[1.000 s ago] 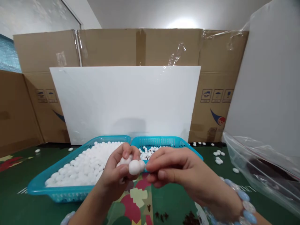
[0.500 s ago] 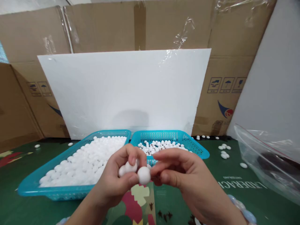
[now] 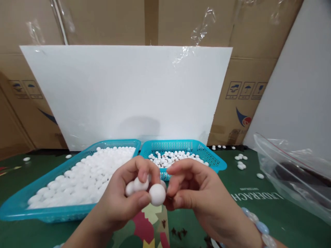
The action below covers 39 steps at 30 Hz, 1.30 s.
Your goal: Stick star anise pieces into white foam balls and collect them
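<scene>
My left hand [image 3: 124, 201] holds several white round pieces [image 3: 139, 185], with one larger white ball [image 3: 157, 194] pinched at its fingertips. My right hand [image 3: 193, 196] has its fingertips pressed against that ball from the right. Both hands hover just in front of two turquoise baskets. The left basket [image 3: 15, 212] is heaped with white pieces [image 3: 85, 177]. The right basket [image 3: 217, 162] holds a thinner layer of white pieces [image 3: 170, 157].
A white board [image 3: 129, 93] leans on cardboard boxes [image 3: 245, 89] behind the baskets. A clear plastic bag [image 3: 292, 174] lies at the right. Loose white pieces [image 3: 240, 162] dot the green table cover [image 3: 240, 203]. Dark specks [image 3: 178, 231] lie near me.
The view has tilted down and shifted, so the baskets sit lower-left. My hands keep working the same white ball, now slightly lower in the frame.
</scene>
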### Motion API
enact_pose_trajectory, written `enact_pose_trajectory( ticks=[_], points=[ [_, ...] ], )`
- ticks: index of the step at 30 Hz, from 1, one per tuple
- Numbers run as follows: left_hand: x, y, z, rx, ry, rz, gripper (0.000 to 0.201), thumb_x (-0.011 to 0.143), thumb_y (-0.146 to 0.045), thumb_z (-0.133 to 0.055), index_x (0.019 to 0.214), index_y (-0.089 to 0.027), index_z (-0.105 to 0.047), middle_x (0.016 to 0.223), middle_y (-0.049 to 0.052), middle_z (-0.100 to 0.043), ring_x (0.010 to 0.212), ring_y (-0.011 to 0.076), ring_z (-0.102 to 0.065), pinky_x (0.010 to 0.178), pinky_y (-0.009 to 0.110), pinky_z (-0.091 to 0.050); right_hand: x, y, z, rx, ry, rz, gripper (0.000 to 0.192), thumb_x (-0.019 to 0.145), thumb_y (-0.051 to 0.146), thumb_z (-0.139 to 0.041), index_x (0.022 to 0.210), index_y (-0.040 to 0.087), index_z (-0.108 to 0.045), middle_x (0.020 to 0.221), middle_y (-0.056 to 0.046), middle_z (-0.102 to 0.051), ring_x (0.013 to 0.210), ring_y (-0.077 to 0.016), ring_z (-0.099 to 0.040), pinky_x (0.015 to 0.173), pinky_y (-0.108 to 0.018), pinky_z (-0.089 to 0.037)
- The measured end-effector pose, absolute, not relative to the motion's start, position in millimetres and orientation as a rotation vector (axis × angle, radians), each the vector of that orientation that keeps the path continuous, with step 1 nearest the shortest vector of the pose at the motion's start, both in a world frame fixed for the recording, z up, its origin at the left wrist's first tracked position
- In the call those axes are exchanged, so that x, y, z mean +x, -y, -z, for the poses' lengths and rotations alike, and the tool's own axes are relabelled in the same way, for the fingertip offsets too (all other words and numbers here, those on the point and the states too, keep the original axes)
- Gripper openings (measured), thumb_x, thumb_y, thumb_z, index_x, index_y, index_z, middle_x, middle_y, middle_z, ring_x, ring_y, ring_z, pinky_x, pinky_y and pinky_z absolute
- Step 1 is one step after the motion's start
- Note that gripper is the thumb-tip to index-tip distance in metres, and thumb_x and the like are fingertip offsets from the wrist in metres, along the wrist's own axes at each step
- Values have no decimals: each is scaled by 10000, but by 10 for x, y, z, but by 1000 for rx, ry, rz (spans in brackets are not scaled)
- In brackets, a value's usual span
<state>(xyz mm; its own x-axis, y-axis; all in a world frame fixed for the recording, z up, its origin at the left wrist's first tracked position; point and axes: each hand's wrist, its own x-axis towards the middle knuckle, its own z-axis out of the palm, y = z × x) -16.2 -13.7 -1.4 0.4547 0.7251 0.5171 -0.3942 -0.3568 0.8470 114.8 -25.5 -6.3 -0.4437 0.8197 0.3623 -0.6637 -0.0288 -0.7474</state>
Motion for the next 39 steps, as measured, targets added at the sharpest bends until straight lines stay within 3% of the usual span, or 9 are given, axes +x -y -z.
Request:
enact_pose_trajectory(
  ticks=[18, 24, 32, 39],
  points=[
    [-115, 146, 16, 1463, -393, -1104, 144, 507, -225, -596, 534, -176, -464, 528, -39, -468, 418, 43, -405, 368, 130, -315, 1162, 247, 62, -310, 1061, -1690, 235, 398, 4, -647, 520, 163, -524, 415, 80, -562, 379, -21, -516, 397, -65, -433],
    [-102, 159, 47, 1382, -422, -1121, 141, 492, -225, -609, 540, -178, -485, 532, -41, -498, 431, 40, -425, 378, 117, -329, 1164, 232, 102, -240, 1116, -1622, 271, 463, -66, -551, 570, 182, -528, 436, 91, -554, 394, -15, -512, 411, -67, -428],
    [-59, 170, 51, 1317, -433, -1134, 115, 481, -197, -618, 511, -191, -507, 500, -48, -504, 399, 30, -409, 353, 105, -322, 1182, 286, 97, -269, 1383, -1114, 289, 506, -72, -510, 606, 197, -548, 528, 77, -491, 453, 4, -481, 454, -44, -399],
    [-22, 171, 33, 1184, -388, -1129, 136, 448, -169, -631, 496, -194, -507, 476, -50, -495, 381, 37, -415, 331, 111, -317, 1170, 315, 113, -304, 1554, -668, 208, 575, -4, -530, 637, 194, -510, 566, 48, -475, 510, -38, -489, 486, -102, -428]
  ],
)
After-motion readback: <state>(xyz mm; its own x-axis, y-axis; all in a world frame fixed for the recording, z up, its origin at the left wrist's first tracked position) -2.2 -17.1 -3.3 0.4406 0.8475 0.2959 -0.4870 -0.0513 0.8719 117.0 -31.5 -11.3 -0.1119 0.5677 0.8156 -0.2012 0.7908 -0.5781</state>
